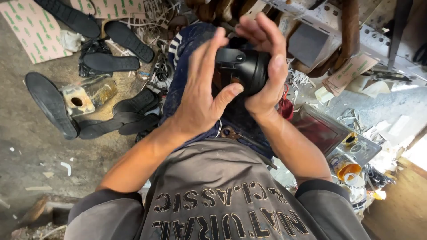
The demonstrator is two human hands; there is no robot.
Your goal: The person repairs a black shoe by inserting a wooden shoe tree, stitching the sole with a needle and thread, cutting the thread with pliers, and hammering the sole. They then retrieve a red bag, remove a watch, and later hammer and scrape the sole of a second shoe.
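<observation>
A glossy black shoe upper [243, 67] is held up in front of me, above my lap. My right hand [267, 66] cups it from the right, fingers curled over its top and side. My left hand [202, 91] is at its left side, thumb pressed against the black piece and fingers spread upward. Most of the piece is hidden behind both hands.
Several black shoe soles [49, 104] lie on the dirty floor to the left, around a stained block with a hole [82, 98]. Green-printed cardboard [33, 29] lies at the top left. A dark red tray [318, 129] and glue pots [344, 168] sit to the right.
</observation>
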